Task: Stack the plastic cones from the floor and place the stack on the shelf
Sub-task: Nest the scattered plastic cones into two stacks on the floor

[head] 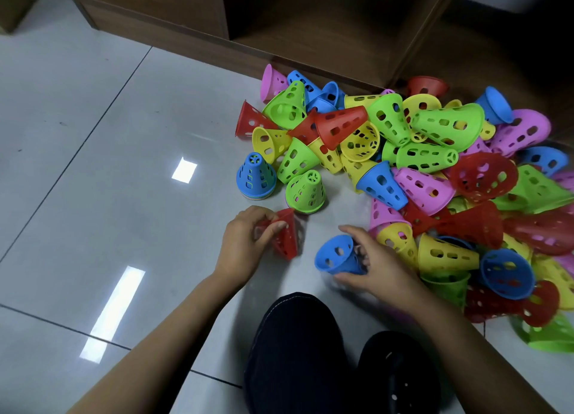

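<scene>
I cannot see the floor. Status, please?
Left hand grips red cone. Right hand grips blue cone. Blue stack, green stack upright ahead. Loose pile at right.

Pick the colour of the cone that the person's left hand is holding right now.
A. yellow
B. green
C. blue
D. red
D: the left hand grips a red cone just above the floor, while the blue cone is in the right hand.
</scene>
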